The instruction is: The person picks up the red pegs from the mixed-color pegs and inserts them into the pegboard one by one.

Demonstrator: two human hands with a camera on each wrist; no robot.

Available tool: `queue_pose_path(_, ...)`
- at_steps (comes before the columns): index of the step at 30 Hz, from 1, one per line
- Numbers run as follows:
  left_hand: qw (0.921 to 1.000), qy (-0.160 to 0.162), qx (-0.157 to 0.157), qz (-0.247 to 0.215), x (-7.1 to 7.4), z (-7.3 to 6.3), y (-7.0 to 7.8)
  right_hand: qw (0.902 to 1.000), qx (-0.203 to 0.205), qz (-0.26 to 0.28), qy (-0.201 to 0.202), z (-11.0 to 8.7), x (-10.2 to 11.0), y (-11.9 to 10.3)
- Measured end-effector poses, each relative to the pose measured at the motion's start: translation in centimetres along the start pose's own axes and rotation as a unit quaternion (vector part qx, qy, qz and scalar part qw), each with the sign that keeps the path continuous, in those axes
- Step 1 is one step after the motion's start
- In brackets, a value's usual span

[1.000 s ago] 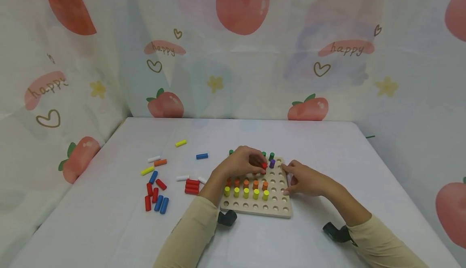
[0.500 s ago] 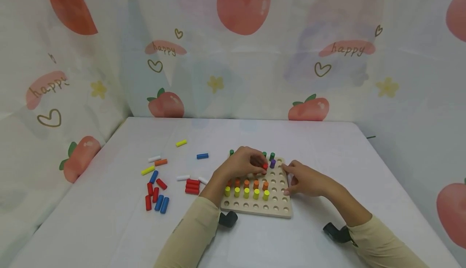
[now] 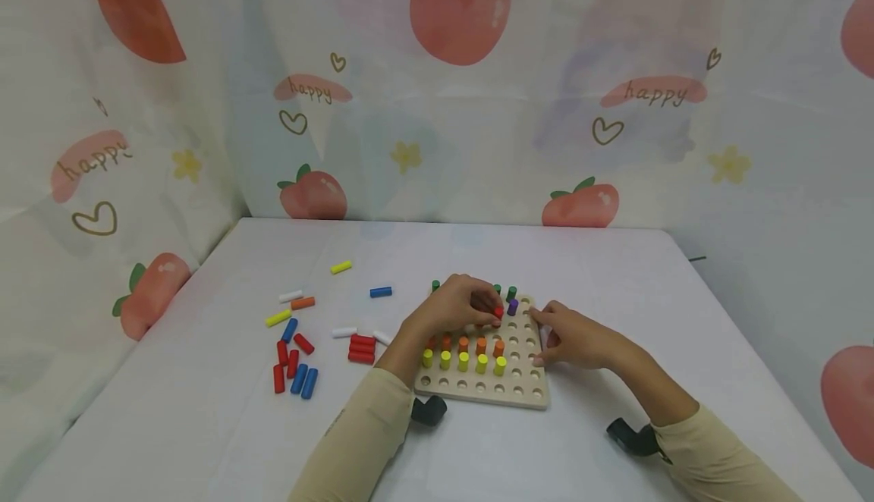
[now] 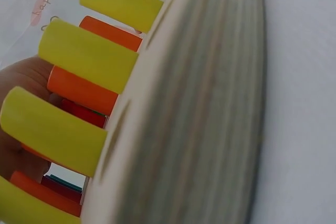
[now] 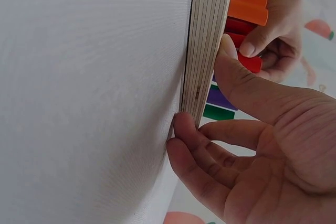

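My left hand (image 3: pixel 447 306) reaches over the wooden pegboard (image 3: pixel 481 393), its thumb and fingertips pinching a red peg (image 3: pixel 499 311). That peg stands upright at the board, just left of a purple peg (image 3: pixel 513 307); whether it is fully seated in its hole cannot be seen. In the right wrist view more red pegs (image 5: pixel 239 25) show beside the pinching fingers. At the board's right edge my right hand (image 3: pixel 580 337) grips the rim, thumb (image 5: pixel 227 48) on the upper edge and fingertips (image 5: pixel 185 124) against the side. Yellow pegs (image 3: pixel 463 362) and orange pegs (image 3: pixel 481 346) stand in rows nearer me.
Left of the board lie loose red pegs (image 3: pixel 362 349), blue pegs (image 3: pixel 309 384), white pegs (image 3: pixel 344 332), yellow pegs (image 3: pixel 278 318) and an orange peg (image 3: pixel 303 302). Green pegs (image 3: pixel 511 293) stand along the board's far edge. A printed cloth (image 3: pixel 464 145) hangs behind the white table (image 3: pixel 580 259).
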State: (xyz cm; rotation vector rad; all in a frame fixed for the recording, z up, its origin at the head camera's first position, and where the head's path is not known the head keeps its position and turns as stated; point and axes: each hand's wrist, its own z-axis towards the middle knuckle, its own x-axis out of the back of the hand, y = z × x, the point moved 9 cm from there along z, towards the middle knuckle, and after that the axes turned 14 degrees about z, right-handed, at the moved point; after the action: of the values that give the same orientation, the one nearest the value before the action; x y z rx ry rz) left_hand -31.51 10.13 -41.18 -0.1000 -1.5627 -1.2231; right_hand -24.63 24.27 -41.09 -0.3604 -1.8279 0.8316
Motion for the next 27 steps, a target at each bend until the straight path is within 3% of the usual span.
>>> queue_pose_path(13, 0.9996, -0.014, 0.015, 0.021, -0.23, -0.06, -0.02, 1.0, -0.001, -0.001, 0.002, -0.01, -0.12, -0.04)
queue_pose_path(27, 0.9998, -0.017, 0.013, 0.002, -0.15, -0.18, -0.06, 1.0, 0.007, 0.0, 0.001, 0.0, -0.01, -0.16)
